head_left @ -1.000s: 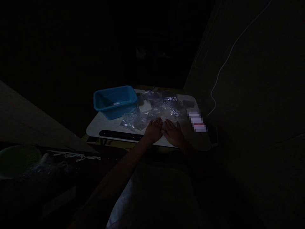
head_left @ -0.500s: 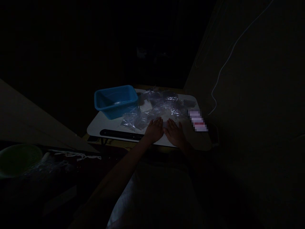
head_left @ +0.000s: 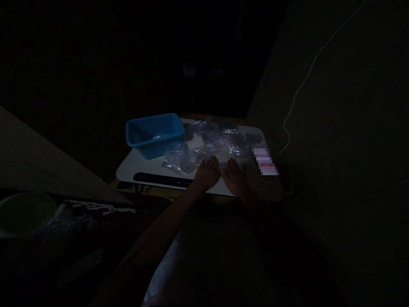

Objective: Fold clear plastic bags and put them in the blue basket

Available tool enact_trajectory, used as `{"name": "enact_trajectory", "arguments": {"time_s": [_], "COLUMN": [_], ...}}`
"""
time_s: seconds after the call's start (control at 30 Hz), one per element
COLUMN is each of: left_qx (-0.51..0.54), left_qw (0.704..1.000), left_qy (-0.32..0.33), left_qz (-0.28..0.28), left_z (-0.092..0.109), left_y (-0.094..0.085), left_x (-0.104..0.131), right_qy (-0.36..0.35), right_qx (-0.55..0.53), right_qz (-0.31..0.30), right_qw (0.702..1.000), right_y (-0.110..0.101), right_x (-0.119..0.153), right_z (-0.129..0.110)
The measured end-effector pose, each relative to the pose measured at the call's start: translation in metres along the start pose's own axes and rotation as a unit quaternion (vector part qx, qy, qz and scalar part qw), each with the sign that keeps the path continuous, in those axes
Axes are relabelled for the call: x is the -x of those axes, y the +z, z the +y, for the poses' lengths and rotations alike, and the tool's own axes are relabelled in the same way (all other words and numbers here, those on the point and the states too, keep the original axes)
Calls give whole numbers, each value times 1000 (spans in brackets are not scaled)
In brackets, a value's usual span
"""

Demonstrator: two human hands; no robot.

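the grip of the left hand is spread flat, palm down and fingers stretched forward, near the front edge of the table, just below the center of the frame. the right hand lies beside it in much the same way, its fingers straight and its thumb toward the left hand; the 2 hands are close together. a pale strip of film shows between their fingers, and how far it runs under them is too dark to tell. just beyond the fingertips, clear plastic bags lie in a loose, shiny spread across the middle of the table, reaching toward its far edge. a small white piece sits among them, left of center in the frame. to the left of the bags stands a blue basin, upright on the table, and a long black slot runs along the front edge below it. at the table's right side lies a phone-like device, its face blurred out. farther out, a white cord hangs down the upper right of the frame, and a green basket is at the lower left, near white strands.
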State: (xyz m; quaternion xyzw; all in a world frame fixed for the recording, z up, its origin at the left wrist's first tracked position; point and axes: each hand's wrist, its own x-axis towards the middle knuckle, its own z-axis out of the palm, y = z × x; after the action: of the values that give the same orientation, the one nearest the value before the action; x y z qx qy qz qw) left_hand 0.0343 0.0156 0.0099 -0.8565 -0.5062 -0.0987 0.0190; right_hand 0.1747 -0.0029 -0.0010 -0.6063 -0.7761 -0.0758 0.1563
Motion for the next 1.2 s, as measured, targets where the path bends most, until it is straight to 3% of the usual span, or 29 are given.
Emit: {"name": "enact_trajectory", "arguments": {"time_s": [0.3,1.07,1.2], "left_qx": [-4,-20,-23], "left_qw": [1000,1000,1000], "left_qy": [-2,-2,0], "left_qz": [-13,-4,-6], "left_z": [0,0,1], "left_y": [-1,-2,-3], "left_x": [-1,0,0], "right_qy": [-115,67,6], "right_qx": [0,34,22], "right_qz": [-50,-28,-27], "right_qw": [992,997,999], "right_y": [-10,-4,-7], "right_x": [3,5,6], "right_z": [-1,-7,-6]}}
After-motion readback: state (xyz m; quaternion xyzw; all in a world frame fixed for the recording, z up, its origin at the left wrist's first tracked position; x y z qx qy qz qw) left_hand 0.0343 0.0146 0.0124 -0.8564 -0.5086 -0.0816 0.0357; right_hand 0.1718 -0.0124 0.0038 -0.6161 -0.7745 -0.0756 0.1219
